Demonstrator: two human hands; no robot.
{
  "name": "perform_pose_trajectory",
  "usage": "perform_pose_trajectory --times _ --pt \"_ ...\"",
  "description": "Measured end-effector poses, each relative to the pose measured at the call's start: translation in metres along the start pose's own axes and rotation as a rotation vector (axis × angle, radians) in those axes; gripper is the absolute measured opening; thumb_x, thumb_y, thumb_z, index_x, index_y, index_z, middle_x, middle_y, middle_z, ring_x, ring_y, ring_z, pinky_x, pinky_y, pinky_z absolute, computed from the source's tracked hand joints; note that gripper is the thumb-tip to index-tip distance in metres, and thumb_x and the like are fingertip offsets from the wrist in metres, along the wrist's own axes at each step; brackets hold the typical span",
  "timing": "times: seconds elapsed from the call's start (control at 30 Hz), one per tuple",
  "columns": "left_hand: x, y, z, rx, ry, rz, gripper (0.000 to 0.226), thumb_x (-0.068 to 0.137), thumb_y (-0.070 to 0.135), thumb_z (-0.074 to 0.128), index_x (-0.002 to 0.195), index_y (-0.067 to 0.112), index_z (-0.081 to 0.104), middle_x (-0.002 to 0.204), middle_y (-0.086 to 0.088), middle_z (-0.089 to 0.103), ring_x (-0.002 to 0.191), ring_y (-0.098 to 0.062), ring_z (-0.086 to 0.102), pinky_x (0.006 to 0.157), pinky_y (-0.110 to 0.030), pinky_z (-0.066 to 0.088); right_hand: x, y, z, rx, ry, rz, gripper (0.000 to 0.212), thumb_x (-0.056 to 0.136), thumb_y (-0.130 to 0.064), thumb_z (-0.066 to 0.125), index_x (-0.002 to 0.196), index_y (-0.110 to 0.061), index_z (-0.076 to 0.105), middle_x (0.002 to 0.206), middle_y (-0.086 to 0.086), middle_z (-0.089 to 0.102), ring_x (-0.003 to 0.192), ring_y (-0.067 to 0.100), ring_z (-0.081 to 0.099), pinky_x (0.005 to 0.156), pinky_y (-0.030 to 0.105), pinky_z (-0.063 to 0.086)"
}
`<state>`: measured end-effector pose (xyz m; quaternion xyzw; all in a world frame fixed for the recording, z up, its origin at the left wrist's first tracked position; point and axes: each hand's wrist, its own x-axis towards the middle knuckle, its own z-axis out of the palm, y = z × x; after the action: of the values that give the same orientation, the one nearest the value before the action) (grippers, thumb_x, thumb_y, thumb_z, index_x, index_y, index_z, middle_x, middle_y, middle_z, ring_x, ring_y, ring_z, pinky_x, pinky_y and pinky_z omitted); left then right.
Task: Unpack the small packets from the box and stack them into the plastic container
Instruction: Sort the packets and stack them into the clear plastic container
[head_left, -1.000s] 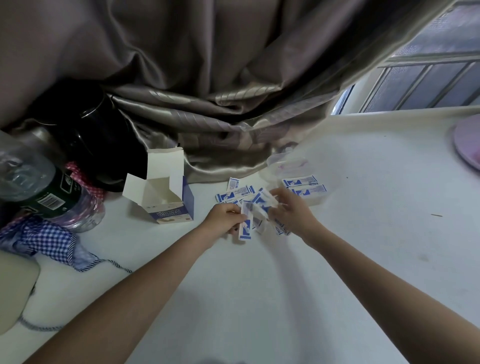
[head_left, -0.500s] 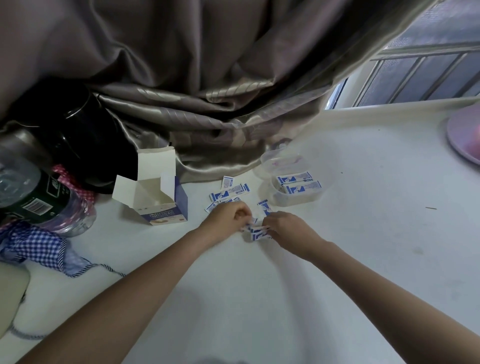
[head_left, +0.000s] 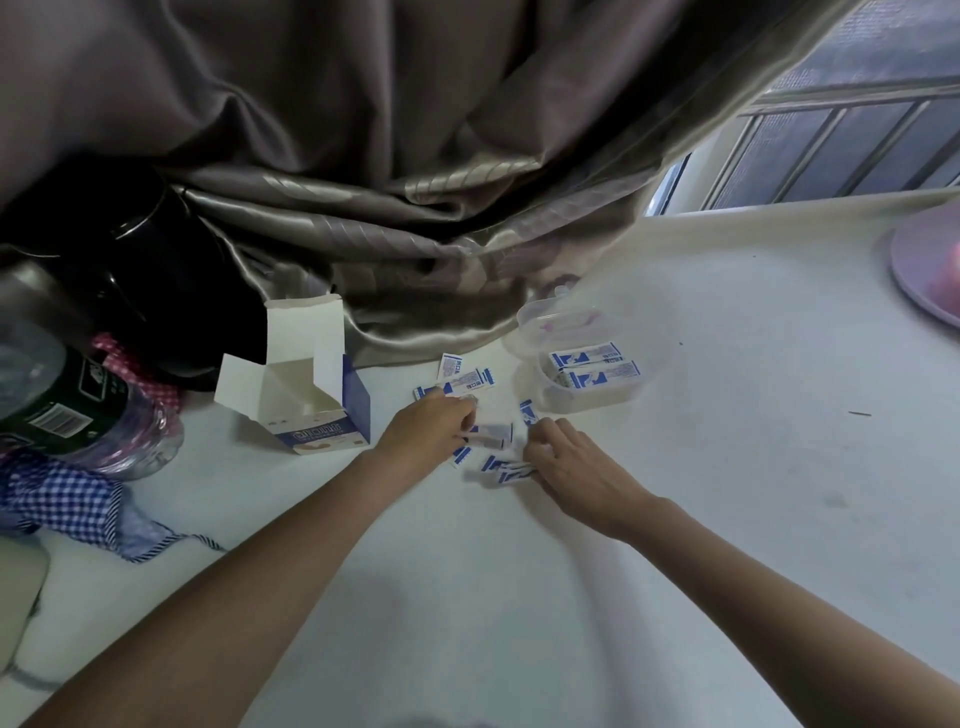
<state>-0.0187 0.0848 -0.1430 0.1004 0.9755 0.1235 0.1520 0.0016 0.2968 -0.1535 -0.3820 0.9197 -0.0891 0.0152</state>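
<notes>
Both hands work the scatter on the white table (head_left: 675, 519): the left hand (head_left: 426, 431) pinches a few small packets (head_left: 491, 435), and the right hand (head_left: 576, 470) curls its fingers onto others lying flat. Beside them stand the opened box (head_left: 306, 395) and the plastic container (head_left: 587, 374), two packets already inside. These sachets look light, thin and slick, so they are probably best squared into a bundle and pinched by the edges.

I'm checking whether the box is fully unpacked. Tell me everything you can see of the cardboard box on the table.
The cardboard box is small, white inside, with blue side panels and a printed front whose text is too blurred to read. It stands tilted on the white table, its top open, the lid flap upright and a side flap spread leftward. The visible interior looks empty. It sits in front of the curtain, left of the scattered packets. Neither hand touches it.
</notes>
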Motion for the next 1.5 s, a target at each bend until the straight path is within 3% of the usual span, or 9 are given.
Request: perform_pose_trajectory --times 0.13,0.27,0.4,0.57,0.83,1.03,1.23,1.37,1.5 --pt "-0.005 0.005 -0.005 -0.016 -0.158 0.048 0.017 0.088 0.03 0.057 0.075 0.022 0.051 0.076 0.002 0.041 0.086 -0.027 0.055 0.066 -0.029 0.035 0.02 -0.02 0.0 -0.08 0.034 -0.07 0.029 0.058 -0.013 0.079 0.083 -0.016 0.065 0.105 0.003 0.064 0.088 0.02 0.063 0.068 0.024 0.051" --pt "-0.01 0.015 -0.014 0.018 -0.213 0.07 0.015 0.092 0.015 0.046 0.081 0.008 0.054 0.081 -0.01 0.046 0.078 -0.025 0.045 0.064 -0.029 0.028 0.031 -0.024 0.004 0.037 -0.017 -0.067 0.027 0.054 0.0 0.08 0.073 -0.011 0.064 0.075 0.004 0.061 0.063 0.02 0.06 0.052 0.025 0.049" --pt "-0.009 0.008 -0.008 -0.092 -0.227 0.06 0.011 0.086 0.01 0.051 0.076 0.014 0.049 0.081 -0.006 0.054 0.079 -0.023 0.049 0.065 -0.029 0.033 0.03 -0.018 -0.008 0.233 -0.176 0.109 0.013 0.092 -0.01 0.05 0.098 -0.002 0.058 0.099 0.017 0.063 0.092 0.034 0.058 0.071 0.035 0.04" --pt "-0.006 0.002 -0.003 -0.242 -0.184 0.027 0.011 0.085 0.023 0.06 0.081 0.013 0.057 0.076 0.0 0.056 0.076 -0.017 0.05 0.064 -0.028 0.035 0.021 -0.007 -0.015 0.552 -0.197 0.396 0.029 0.092 -0.009 0.048 0.12 -0.004 0.04 0.097 0.022 0.065 0.081 0.035 0.057 0.063 0.028 0.032" --pt "0.014 0.008 -0.005 -0.181 0.073 0.035 0.027 0.09 0.015 0.051 0.116 0.018 0.059 0.115 0.0 0.053 0.113 -0.017 0.044 0.09 -0.027 0.037 0.001 0.014 -0.028 1.192 -0.096 0.781 0.021 0.092 -0.001 0.049 0.096 -0.016 0.062 0.089 0.0 0.067 0.074 0.009 0.063 0.068 0.017 0.049" --pt "0.042 0.055 0.004 0.02 -0.025 0.111 0.042 0.093 0.02 0.05 0.134 0.014 0.043 0.139 -0.002 0.043 0.124 -0.023 0.038 0.1 -0.035 0.037 -0.002 0.027 -0.022 0.754 -0.212 0.763 0.02 0.092 -0.015 0.047 0.101 0.0 0.056 0.104 0.015 0.062 0.094 0.03 0.057 0.079 0.034 0.044" --pt "0.046 0.064 0.011 0.033 -0.019 0.01 0.043 0.089 0.014 0.057 0.129 0.01 0.044 0.127 -0.01 0.05 0.12 -0.027 0.039 0.095 -0.035 0.038 0.001 0.029 -0.014 0.562 -0.215 0.607 0.036 0.086 -0.009 0.055 0.056 -0.016 0.036 0.076 0.003 0.041 0.086 0.02 0.038 0.072 0.025 0.029" --pt "0.045 0.065 0.005 0.097 -0.01 0.004 0.039 0.086 -0.004 0.048 0.124 0.006 0.046 0.125 -0.013 0.046 0.12 -0.029 0.037 0.094 -0.035 0.037 0.008 0.025 -0.003 0.486 -0.274 0.501 0.022 0.087 -0.014 0.056 0.102 0.0 0.066 0.127 0.009 0.047 0.118 0.027 0.041 0.1 0.027 0.032" --pt "0.037 0.063 0.006 0.016 0.049 -0.02 0.035 0.082 -0.011 0.046 0.111 0.005 0.054 0.117 -0.011 0.044 0.113 -0.026 0.04 0.08 -0.034 0.039 0.012 0.023 0.002 0.464 -0.226 0.476 0.025 0.088 -0.014 0.055 0.105 0.001 0.065 0.13 0.012 0.046 0.124 0.029 0.04 0.102 0.026 0.029"
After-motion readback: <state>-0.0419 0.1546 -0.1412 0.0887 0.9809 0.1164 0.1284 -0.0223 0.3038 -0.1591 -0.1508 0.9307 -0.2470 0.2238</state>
